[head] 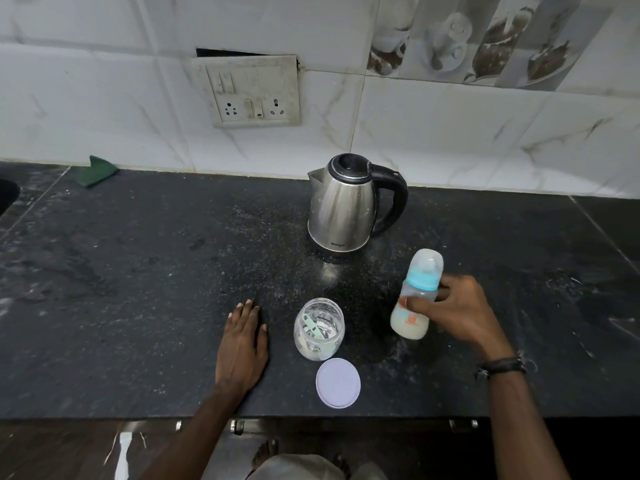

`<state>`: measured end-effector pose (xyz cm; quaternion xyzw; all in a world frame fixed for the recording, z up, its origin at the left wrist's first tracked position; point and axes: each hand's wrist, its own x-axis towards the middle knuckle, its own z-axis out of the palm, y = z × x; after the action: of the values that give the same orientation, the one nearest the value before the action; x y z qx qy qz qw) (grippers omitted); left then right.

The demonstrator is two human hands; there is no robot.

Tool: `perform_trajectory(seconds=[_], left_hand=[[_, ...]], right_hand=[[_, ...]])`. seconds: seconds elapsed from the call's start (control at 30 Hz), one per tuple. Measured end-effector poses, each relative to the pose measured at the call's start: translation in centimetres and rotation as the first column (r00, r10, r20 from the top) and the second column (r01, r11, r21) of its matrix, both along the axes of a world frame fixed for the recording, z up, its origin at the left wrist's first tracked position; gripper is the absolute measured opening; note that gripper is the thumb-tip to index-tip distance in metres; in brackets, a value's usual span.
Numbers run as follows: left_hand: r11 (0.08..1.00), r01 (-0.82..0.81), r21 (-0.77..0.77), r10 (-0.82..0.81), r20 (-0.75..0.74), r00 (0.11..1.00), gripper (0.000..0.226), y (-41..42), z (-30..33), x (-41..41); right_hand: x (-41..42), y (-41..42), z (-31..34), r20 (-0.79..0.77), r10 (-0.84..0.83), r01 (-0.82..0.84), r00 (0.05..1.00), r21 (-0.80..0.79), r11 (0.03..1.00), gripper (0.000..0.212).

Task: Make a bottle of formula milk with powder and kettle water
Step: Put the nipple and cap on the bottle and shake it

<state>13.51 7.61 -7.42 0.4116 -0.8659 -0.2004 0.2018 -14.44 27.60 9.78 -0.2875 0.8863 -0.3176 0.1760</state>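
Right hand (pixel 457 310): yours grips the bottle (pixel 417 296) round its middle, thumb across the front and fingers curled behind, so it stays steady while tilted
Left hand (pixel 242 348): yours lies flat and relaxed on the counter (pixel 138 289), holding nothing, near the front edge and just left of the jar (pixel 318 329); it looks like a brace, kept free for the lid (pixel 338 382)
Bottle: toward the right of the counter, in front of the kettle (pixel 349 206); it leans with its top away from you, and whether the base touches the counter I cannot tell
Bottle contents: pale milky liquid fills the lower part, and the blue collar and clear cap are on, so powder and water look already in; the grip suits shaking or setting it down
Jar: open and upright between your hands, a green scoop (pixel 311 325) left inside with little powder showing; probably left uncovered because dosing came just before capping
Lid: flat on the counter just in front of the jar, at the front edge, within easy reach of either hand
Kettle: upright near the back edge, well apart from the bottle, handle turned to the right, handy for your right hand
Left to do: by my judgement, only mixing and closing the jar
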Motion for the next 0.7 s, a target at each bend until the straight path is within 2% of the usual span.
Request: perform_trajectory(seconds=[0.1, 0.17, 0.23, 0.27, 0.33, 0.4, 0.5, 0.57, 0.67, 0.7], left_hand=[[1.0, -0.003, 0.006, 0.003, 0.006, 1.0, 0.041, 0.09, -0.12, -0.02], [1.0, -0.004, 0.005, 0.004, 0.005, 1.0, 0.041, 0.06, -0.14, -0.04], [1.0, -0.007, 0.001, 0.007, 0.01, 1.0, 0.042, 0.0, -0.07, -0.08], [1.0, -0.008, 0.004, 0.008, 0.013, 1.0, 0.042, 0.01, -0.05, -0.1], [1.0, -0.008, 0.012, 0.008, 0.016, 1.0, 0.042, 0.08, -0.04, -0.05], [1.0, -0.004, 0.01, 0.004, 0.014, 1.0, 0.042, 0.06, 0.01, -0.04], [1.0, -0.006, 0.013, 0.006, 0.022, 1.0, 0.042, 0.05, 0.02, -0.08], [1.0, -0.005, 0.015, 0.004, 0.022, 1.0, 0.042, 0.06, 0.0, -0.03], [1.0, 0.0, 0.004, 0.0, 0.015, 1.0, 0.041, 0.04, 0.1, -0.06], [1.0, -0.001, 0.008, 0.001, 0.016, 1.0, 0.041, 0.08, 0.12, -0.07]], right_hand=[[-0.03, -0.13, 0.19, -0.169, -0.031, 0.051, 0.985, 0.12, 0.991, 0.048], [0.11, -0.17, 0.03, -0.113, 0.001, 0.012, 0.994, 0.117, 0.993, 0.045], [0.2, -0.23, 0.03, -0.022, -0.027, 0.027, 0.999, 0.01, 1.0, 0.041], [0.16, -0.26, -0.05, -0.071, -0.033, 0.035, 0.997, 0.02, 0.999, 0.043], [0.02, -0.22, -0.11, -0.167, -0.017, 0.041, 0.986, 0.141, 0.989, 0.049], [-0.01, -0.06, -0.27, -0.14, -0.046, 0.064, 0.989, 0.124, 0.99, 0.049], [-0.12, -0.02, -0.14, -0.054, -0.063, 0.063, 0.997, -0.004, 0.998, 0.043], [-0.13, -0.07, -0.05, 0.001, -0.044, 0.044, 0.999, -0.004, 0.999, 0.038], [-0.28, 0.04, -0.2, -0.146, -0.069, 0.08, 0.987, 0.071, 0.994, 0.045], [-0.4, 0.06, -0.22, -0.132, -0.067, 0.076, 0.989, 0.061, 0.995, 0.045]])
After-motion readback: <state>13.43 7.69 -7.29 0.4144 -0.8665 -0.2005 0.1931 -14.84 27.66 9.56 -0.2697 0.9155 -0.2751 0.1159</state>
